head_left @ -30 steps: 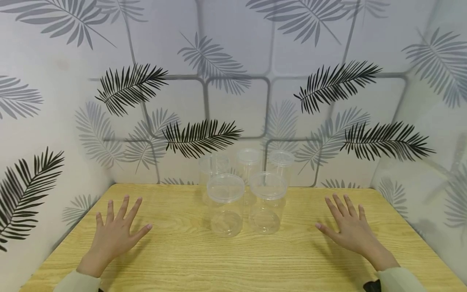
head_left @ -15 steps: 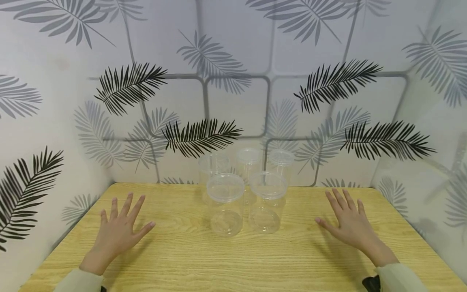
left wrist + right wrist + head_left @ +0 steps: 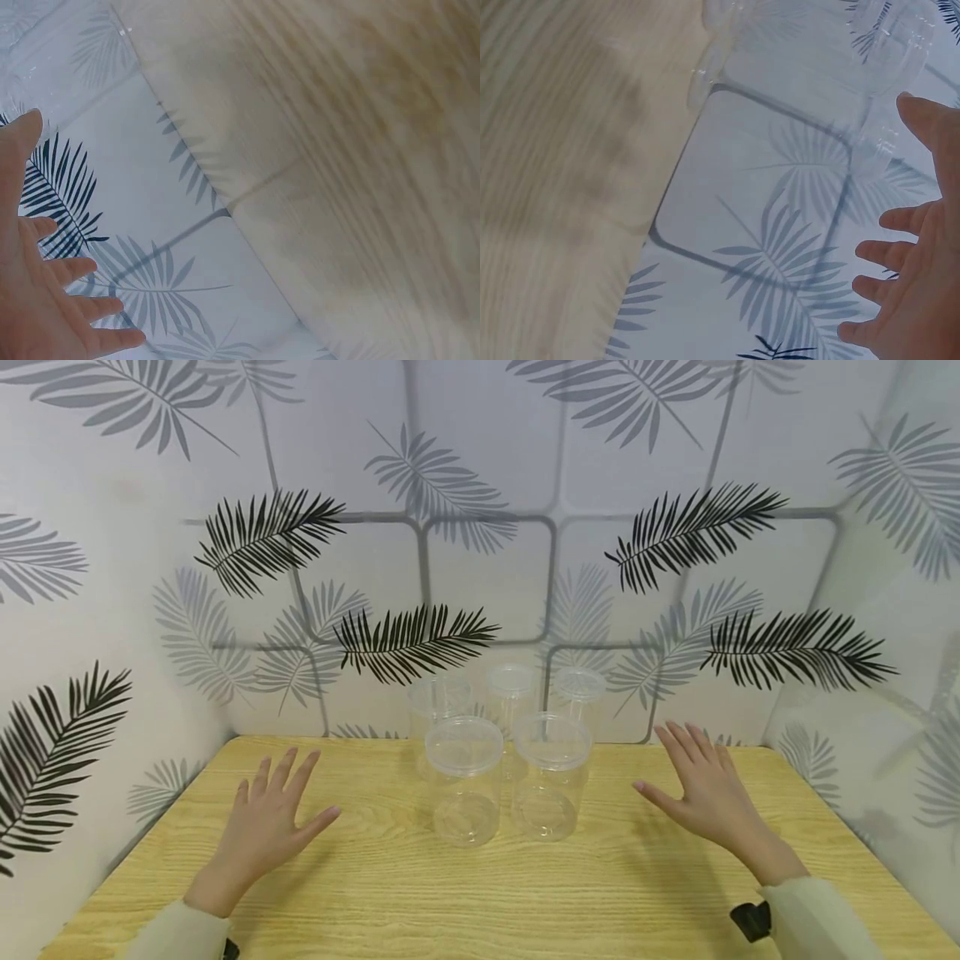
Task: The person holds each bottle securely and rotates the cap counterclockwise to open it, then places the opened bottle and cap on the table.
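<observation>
Clear plastic jars with lids stand upright in the middle of the table in the head view. Two wide ones, the left front jar [image 3: 465, 785] and the right front jar [image 3: 549, 777], stand nearest. Behind them are a wide jar [image 3: 439, 700], a narrow jar [image 3: 512, 687] and another narrow jar [image 3: 579, 689], partly hidden. My left hand [image 3: 262, 835] hovers left of the jars, fingers spread, holding nothing. On the other side, my right hand [image 3: 708, 802] is also raised with fingers extended, apart from the jars. Jar edges [image 3: 892, 52] show beyond the thumb in the right wrist view.
The wooden table [image 3: 390, 902] ends at a back wall [image 3: 487, 577] covered in leaf-patterned paper. Side walls flank the table left and right. A black strap [image 3: 752, 922] shows at the right sleeve.
Both hands have moved inward and a little forward, toward the jars. The left went right, the right went left. The jars have stayed where they were.
</observation>
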`<state>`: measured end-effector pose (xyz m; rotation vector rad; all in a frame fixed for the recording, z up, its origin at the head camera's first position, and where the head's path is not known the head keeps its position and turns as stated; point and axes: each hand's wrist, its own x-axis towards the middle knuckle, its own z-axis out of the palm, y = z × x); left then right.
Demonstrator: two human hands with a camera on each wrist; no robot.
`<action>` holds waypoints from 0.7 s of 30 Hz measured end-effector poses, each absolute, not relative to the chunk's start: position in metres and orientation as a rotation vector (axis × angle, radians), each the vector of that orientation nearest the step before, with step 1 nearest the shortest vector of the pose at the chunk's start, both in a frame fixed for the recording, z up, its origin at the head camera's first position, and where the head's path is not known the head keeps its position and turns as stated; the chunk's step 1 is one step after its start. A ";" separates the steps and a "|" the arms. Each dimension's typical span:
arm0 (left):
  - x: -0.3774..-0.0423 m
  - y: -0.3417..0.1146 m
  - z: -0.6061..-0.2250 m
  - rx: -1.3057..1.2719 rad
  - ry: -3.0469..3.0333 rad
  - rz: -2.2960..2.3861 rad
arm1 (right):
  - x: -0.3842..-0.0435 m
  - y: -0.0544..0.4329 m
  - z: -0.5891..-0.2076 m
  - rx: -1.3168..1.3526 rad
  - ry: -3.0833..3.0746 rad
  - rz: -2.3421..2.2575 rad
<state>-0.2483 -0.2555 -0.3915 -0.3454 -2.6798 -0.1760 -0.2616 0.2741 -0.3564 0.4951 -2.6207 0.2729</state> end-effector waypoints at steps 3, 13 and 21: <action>-0.250 -0.250 -0.390 -0.367 -2.647 -0.189 | -0.263 0.267 -0.350 0.526 -2.590 0.284; -0.258 -0.224 -0.389 -0.454 -2.560 -0.221 | -0.272 0.238 -0.334 0.621 -2.552 0.287; -0.261 -0.199 -0.390 -0.522 -2.579 -0.279 | -0.277 0.210 -0.331 0.716 -2.518 0.294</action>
